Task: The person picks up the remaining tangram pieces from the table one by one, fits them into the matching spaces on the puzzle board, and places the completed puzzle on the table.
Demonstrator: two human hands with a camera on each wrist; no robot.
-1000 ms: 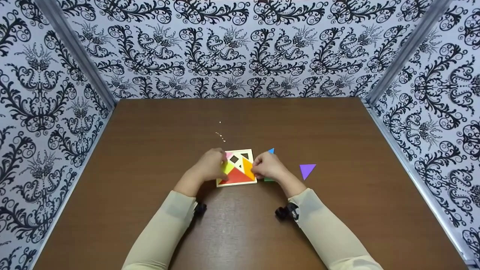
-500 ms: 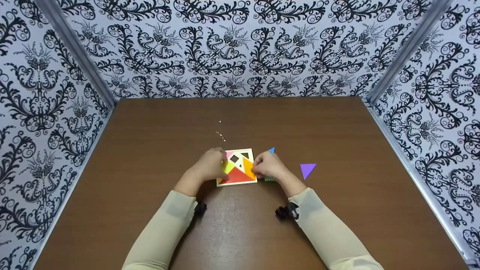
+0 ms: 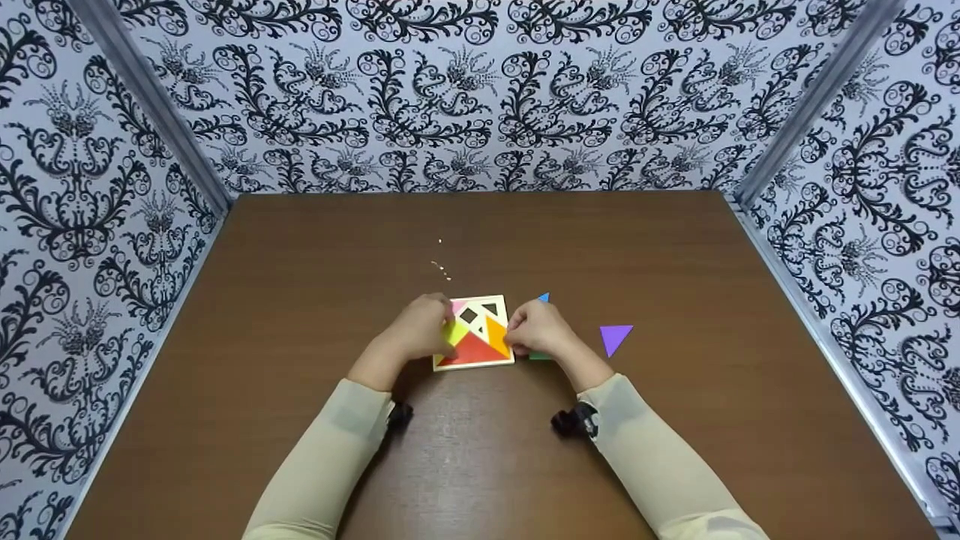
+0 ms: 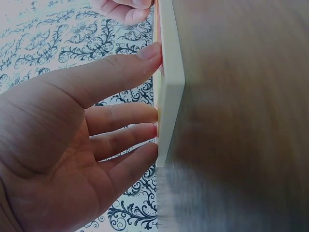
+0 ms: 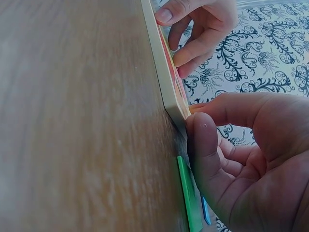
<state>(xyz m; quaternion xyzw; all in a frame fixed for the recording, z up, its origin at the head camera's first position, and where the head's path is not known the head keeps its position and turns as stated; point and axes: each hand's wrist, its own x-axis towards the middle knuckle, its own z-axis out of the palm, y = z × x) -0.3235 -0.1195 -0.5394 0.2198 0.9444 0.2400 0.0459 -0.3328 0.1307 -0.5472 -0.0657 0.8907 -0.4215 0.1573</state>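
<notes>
A pale square tangram board lies on the table with a red triangle, an orange piece, a lime piece and a pink piece in it. Dark openings show in its far part. My left hand spans its left side, the nearly straight thumb and fingertips resting on top. My right hand is at the right edge, thumb and forefinger pinching the orange piece beside the board's corner, the other fingers curled in. In the right wrist view the thumb hides most of this contact.
Partly under the right hand lie a green piece and a blue piece. Farther right is a purple triangle. Small pale flecks dot the table beyond the board. Patterned walls enclose the table at back and sides.
</notes>
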